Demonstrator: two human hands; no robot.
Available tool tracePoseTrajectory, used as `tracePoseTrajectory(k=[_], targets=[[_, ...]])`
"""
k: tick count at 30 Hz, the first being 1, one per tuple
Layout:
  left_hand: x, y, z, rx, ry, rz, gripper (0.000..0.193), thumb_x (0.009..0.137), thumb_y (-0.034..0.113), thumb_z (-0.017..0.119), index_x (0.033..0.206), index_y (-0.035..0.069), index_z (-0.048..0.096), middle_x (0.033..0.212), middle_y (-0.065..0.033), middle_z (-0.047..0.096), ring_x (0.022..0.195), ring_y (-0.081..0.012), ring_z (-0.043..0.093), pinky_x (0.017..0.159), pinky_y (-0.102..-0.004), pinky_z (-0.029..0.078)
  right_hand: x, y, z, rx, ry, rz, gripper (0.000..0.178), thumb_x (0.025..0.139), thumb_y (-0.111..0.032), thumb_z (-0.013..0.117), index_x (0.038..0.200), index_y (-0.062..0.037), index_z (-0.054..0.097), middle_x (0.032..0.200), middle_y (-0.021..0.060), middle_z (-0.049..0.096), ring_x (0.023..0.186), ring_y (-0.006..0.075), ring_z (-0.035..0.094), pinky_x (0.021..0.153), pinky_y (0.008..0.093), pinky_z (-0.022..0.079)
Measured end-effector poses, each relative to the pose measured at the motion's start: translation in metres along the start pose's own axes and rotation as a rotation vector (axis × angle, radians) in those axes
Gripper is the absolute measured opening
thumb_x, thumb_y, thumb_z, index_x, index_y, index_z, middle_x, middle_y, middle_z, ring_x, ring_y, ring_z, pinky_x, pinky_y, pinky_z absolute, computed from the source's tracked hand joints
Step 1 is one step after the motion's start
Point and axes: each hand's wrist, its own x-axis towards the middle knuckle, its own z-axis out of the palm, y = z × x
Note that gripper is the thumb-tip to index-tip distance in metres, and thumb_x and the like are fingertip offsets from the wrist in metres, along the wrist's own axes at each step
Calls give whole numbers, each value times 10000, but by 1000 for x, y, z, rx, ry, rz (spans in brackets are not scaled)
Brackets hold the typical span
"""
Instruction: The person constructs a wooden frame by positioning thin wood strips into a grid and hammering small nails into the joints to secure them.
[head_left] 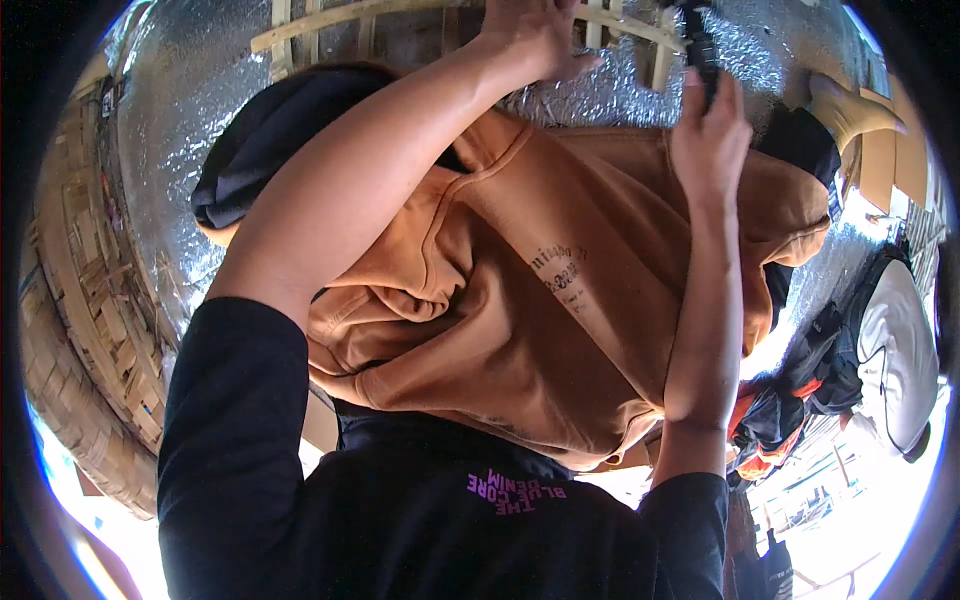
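Big orange-brown hooded sweatshirt (pixel 520 300) fills the centre of the view, hanging in folds against the silver foil-lined wall (pixel 170 170). Its top edge sits up by the bamboo slat frame (pixel 330 25) along the wall's upper edge. A dark navy garment (pixel 260 150) is bunched at the sweatshirt's upper left shoulder, and another dark piece (pixel 800 145) shows at its right end.

Left hand (pixel 530 35) is raised to the top edge and pressed onto the frame and cloth, fingers curled over; whether it pinches fabric I cannot tell. Right hand (pixel 708 135) is up at the upper right, fingers closed round the lower end of a black clip-like tool (pixel 697 45), whose upper end runs out of view.

Risks, as judgement: the sweatshirt is heavy and looks held only at the top, so if either hand's hold loosens it could slide down the foil. The navy garment looks loosely draped and could drop with it. The black tool meets the frame near the picture's rim, so its bite is not visible and may be shallow. The slats look thin and may flex under the load.

Containers: woven bamboo baskets (pixel 85 330) are stacked at the left edge, nested side-on, insides mostly hidden, contents not visible. At the lower right, dark and orange clothes (pixel 790 400) and a white item (pixel 895 355) lie in a pile, not in any container that I can see.
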Motion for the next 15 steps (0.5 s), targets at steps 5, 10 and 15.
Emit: tracePoseTrajectory(k=[5,10,15], targets=[[0,0,-10,-122,-28,32,970,957,636,488,1609,35,95,1628,-331,-44,1497,-536,-21,1128,-748,113,-2,-9,1,-15,-71,140,266,1007,-217,557,1124,2,460,799,292,667,797,497,670,635,562,541],[10,2,4,218,-22,-19,994,953,643,499,1609,31,73,1631,-327,-30,1501,-529,-1,1131,-738,134,-9,5,10,-68,-242,34,288,1009,-235,551,1162,0,487,824,302,675,804,489,676,637,577,537],[8,2,-5,-8,-5,9,1009,938,614,546,1610,32,69,1642,-304,-20,1514,-499,0,1127,-746,143,1,-7,3,177,-19,-27,268,1017,-210,549,1156,9,483,798,291,671,783,493,671,601,582,482]])
